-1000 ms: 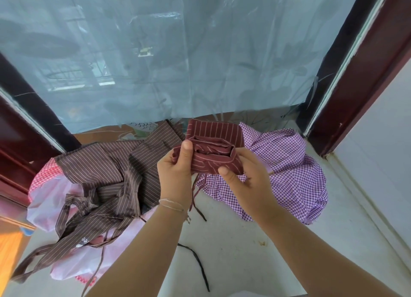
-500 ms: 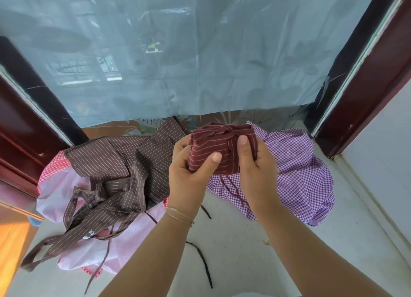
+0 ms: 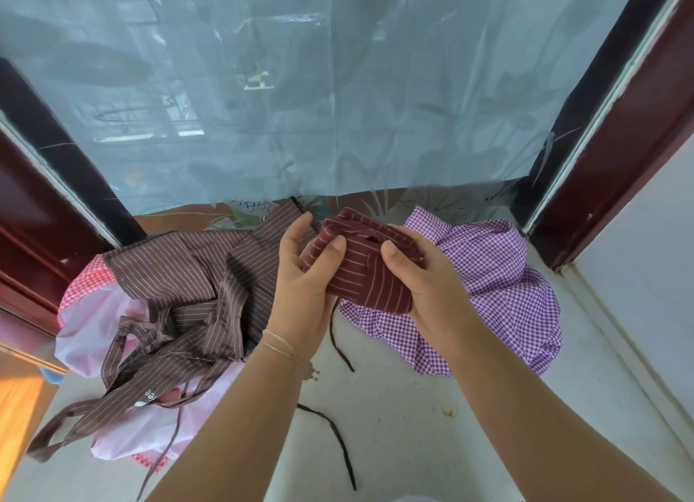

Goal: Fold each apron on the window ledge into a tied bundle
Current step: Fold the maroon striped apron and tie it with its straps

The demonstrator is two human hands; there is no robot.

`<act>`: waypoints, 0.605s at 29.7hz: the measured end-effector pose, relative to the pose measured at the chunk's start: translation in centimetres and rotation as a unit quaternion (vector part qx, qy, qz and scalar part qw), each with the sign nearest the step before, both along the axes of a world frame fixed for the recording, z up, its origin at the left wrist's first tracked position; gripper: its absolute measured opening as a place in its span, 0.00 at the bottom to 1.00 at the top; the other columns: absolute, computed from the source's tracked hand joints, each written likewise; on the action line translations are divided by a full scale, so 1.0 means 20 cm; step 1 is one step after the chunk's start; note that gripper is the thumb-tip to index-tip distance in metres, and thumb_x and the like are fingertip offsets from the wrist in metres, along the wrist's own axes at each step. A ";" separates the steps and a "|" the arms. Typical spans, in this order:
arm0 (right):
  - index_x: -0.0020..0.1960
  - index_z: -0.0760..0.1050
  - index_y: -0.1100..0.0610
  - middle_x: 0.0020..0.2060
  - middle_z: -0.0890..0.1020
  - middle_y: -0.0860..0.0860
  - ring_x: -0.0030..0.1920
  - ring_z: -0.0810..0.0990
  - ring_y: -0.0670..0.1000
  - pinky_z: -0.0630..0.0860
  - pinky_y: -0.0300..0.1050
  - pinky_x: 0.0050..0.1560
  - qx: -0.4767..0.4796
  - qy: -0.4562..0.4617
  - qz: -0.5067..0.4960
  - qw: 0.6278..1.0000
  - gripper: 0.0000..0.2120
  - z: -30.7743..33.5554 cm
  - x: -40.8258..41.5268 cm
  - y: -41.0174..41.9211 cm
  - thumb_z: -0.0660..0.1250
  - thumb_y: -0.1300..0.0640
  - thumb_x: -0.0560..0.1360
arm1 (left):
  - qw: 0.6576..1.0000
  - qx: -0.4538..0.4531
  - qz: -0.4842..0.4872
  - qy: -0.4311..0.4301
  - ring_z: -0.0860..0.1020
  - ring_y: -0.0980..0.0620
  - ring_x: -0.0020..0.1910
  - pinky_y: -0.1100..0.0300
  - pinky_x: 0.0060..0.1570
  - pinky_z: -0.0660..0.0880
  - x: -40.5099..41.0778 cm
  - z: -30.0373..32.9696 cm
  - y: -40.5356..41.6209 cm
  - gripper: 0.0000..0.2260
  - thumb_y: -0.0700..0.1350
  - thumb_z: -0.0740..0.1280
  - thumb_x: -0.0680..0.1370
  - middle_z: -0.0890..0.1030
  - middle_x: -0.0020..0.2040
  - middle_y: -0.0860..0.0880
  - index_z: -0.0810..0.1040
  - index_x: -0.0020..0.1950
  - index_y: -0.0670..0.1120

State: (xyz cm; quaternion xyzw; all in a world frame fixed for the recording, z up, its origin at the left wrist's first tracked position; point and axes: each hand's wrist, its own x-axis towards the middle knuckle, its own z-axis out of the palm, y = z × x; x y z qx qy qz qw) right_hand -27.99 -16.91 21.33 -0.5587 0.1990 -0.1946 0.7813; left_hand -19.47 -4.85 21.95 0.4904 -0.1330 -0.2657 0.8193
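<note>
A dark red striped apron, folded into a small bundle, is held above the window ledge. My left hand grips its left end, thumb on top. My right hand holds its right side, thumb pressed on the front. A dark tie dangles from the bundle down to the ledge. A brown striped apron lies spread out at the left. A purple checked apron lies crumpled at the right, behind my right hand.
A pink and red checked apron lies under the brown one at the left. A loose black string lies on the ledge near me. Blue plastic sheeting hangs over the window. Dark red frames stand on both sides.
The bundle has turned in my hands and now lies slanted. My left thumb has shifted onto its upper left, and my right hand has dropped to its right side.
</note>
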 end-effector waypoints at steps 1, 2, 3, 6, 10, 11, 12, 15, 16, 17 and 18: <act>0.64 0.73 0.54 0.55 0.81 0.54 0.54 0.83 0.54 0.81 0.56 0.52 -0.067 0.014 -0.007 0.998 0.26 0.00 -0.02 -0.01 0.71 0.45 0.69 | 0.998 0.031 -0.036 -0.048 0.81 0.47 0.54 0.52 0.52 0.79 0.02 -0.01 0.02 0.33 0.42 0.71 0.70 0.80 0.58 0.46 0.63 0.73 0.55; 0.61 0.74 0.53 0.53 0.82 0.53 0.52 0.83 0.53 0.82 0.53 0.50 -0.119 0.022 -0.013 0.993 0.23 0.00 -0.03 -0.02 0.70 0.45 0.69 | 0.988 0.068 -0.080 -0.111 0.80 0.49 0.57 0.54 0.53 0.79 0.04 -0.01 0.05 0.38 0.42 0.71 0.70 0.78 0.61 0.48 0.58 0.75 0.57; 0.58 0.75 0.52 0.51 0.83 0.52 0.51 0.83 0.51 0.82 0.48 0.48 -0.158 0.021 -0.018 0.987 0.20 0.01 -0.05 -0.03 0.68 0.45 0.70 | 0.972 0.096 -0.125 -0.173 0.79 0.51 0.59 0.57 0.53 0.78 0.06 0.00 0.06 0.40 0.42 0.71 0.70 0.76 0.64 0.50 0.55 0.77 0.57; 0.49 0.73 0.45 0.46 0.81 0.44 0.47 0.81 0.41 0.79 0.35 0.43 -0.295 -0.010 -0.056 0.954 0.06 0.01 -0.07 -0.01 0.68 0.52 0.74 | 0.937 0.126 -0.185 -0.268 0.78 0.54 0.60 0.62 0.54 0.77 0.08 0.01 0.08 0.38 0.40 0.72 0.68 0.75 0.63 0.54 0.59 0.75 0.51; 0.50 0.71 0.49 0.50 0.75 0.36 0.52 0.77 0.35 0.76 0.31 0.47 -0.451 -0.087 -0.114 0.881 0.05 -0.07 -0.07 0.03 0.65 0.53 0.76 | 0.897 0.134 -0.083 -0.413 0.75 0.56 0.62 0.64 0.58 0.73 0.07 0.00 0.07 0.21 0.53 0.73 0.70 0.75 0.59 0.58 0.70 0.60 0.53; 0.51 0.70 0.52 0.51 0.75 0.38 0.53 0.77 0.36 0.77 0.32 0.48 -0.478 -0.108 -0.116 0.864 0.06 -0.09 -0.08 0.02 0.64 0.54 0.76 | 0.869 0.147 -0.052 -0.470 0.71 0.56 0.66 0.64 0.62 0.70 0.07 -0.01 0.08 0.20 0.58 0.71 0.71 0.72 0.63 0.56 0.70 0.58 0.54; 0.52 0.70 0.53 0.51 0.76 0.41 0.53 0.77 0.37 0.77 0.34 0.49 -0.496 -0.127 -0.110 0.852 0.06 -0.11 -0.08 0.00 0.64 0.54 0.77 | 0.842 0.162 -0.031 -0.514 0.66 0.58 0.69 0.66 0.64 0.67 0.07 -0.01 0.08 0.19 0.60 0.70 0.72 0.69 0.66 0.52 0.70 0.58 0.55; 0.47 0.71 0.54 0.44 0.78 0.42 0.46 0.80 0.41 0.78 0.33 0.40 -0.469 -0.142 -0.082 0.868 0.13 -0.09 -0.12 -0.04 0.60 0.45 0.79 | 0.782 0.219 -0.051 -0.582 0.67 0.64 0.66 0.71 0.60 0.68 0.09 0.01 0.11 0.20 0.64 0.64 0.74 0.68 0.67 0.50 0.69 0.59 0.54; 0.45 0.72 0.53 0.39 0.78 0.44 0.43 0.80 0.44 0.78 0.35 0.38 -0.435 -0.132 -0.090 0.886 0.16 -0.07 -0.12 -0.05 0.57 0.42 0.79 | 0.769 0.232 -0.077 -0.590 0.70 0.64 0.62 0.69 0.58 0.70 0.09 0.02 0.13 0.21 0.66 0.62 0.74 0.70 0.64 0.53 0.69 0.60 0.55; 0.46 0.73 0.53 0.39 0.78 0.46 0.43 0.80 0.46 0.79 0.39 0.40 -0.401 -0.112 -0.097 0.904 0.18 -0.05 -0.11 -0.06 0.56 0.40 0.79 | 0.766 0.239 -0.113 -0.586 0.73 0.62 0.59 0.67 0.56 0.72 0.09 0.03 0.14 0.21 0.67 0.61 0.74 0.72 0.60 0.57 0.69 0.60 0.56; 0.50 0.74 0.55 0.43 0.80 0.45 0.46 0.80 0.47 0.79 0.43 0.46 -0.376 -0.082 -0.082 0.919 0.21 -0.02 -0.09 -0.07 0.54 0.38 0.79 | 0.773 0.238 -0.156 -0.567 0.75 0.61 0.55 0.66 0.53 0.74 0.08 0.05 0.15 0.20 0.67 0.61 0.74 0.73 0.56 0.60 0.69 0.59 0.58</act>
